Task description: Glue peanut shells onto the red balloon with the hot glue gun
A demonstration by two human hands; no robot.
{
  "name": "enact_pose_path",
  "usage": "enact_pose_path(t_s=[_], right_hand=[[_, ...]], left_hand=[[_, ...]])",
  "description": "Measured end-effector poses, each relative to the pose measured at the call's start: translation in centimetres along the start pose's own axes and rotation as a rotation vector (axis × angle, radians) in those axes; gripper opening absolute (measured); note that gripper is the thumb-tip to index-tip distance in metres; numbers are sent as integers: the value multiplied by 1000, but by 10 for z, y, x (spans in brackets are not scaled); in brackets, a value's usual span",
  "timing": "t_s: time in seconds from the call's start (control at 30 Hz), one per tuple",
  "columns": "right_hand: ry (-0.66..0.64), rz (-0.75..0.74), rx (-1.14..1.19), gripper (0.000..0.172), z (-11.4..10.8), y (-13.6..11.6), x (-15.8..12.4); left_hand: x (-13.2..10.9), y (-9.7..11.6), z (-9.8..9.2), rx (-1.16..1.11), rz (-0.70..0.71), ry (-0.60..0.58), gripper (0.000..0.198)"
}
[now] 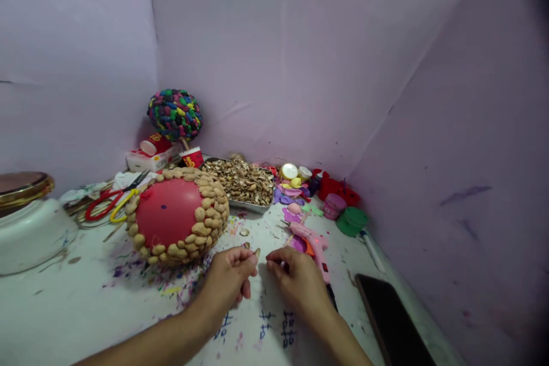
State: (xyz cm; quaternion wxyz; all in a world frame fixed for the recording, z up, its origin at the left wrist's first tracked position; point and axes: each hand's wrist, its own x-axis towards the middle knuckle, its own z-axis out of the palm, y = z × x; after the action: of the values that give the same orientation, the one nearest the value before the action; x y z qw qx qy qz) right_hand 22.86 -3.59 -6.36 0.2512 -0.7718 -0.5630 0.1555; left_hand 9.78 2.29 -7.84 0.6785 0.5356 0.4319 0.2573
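My left hand is closed in a pinch on a small piece of peanut shell, which pokes up between thumb and forefinger. Just to the right, my right hand has its fingers curled and tips together; whatever is in them, if anything, is hidden. A narrow gap separates the hands. Behind my left hand lies a red balloon partly covered by rows of peanuts, its front face bare with a dark dot. Beyond my right hand, a pink glue gun rests on the table with a small red light showing.
A metal tray of peanut shells stands behind. Scissors, a white jar and a multicoloured ball on a stick are leftward. Deflated balloons, paint pots and a phone lie rightward, near the wall.
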Motion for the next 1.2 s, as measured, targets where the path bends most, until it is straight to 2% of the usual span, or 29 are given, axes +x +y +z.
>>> enact_pose_path(t_s=[0.27,0.47,0.67,0.8,0.9,1.07,1.2], right_hand=[[-46,-42,-45,19,-8,-14,39],[-161,-53,-18,15,-10,-13,51],[-294,-95,-6,25,-8,-10,51],[-254,-77,-112,20,-16,-9,63],[-222,-118,-199,19,-19,-11,76],[-195,-223,-289,23,-1,-19,89],[-207,-234,-342,19,12,-18,88]], left_hand=[[16,1,2,-297,-152,105,34],[17,-2,-3,-298,-183,31,38],[17,-5,-3,-281,-205,7,39],[16,-4,1,-257,-226,37,41],[15,-5,3,-227,-229,38,43],[15,-8,3,-233,-232,49,44],[14,-9,3,-261,-221,48,38]])
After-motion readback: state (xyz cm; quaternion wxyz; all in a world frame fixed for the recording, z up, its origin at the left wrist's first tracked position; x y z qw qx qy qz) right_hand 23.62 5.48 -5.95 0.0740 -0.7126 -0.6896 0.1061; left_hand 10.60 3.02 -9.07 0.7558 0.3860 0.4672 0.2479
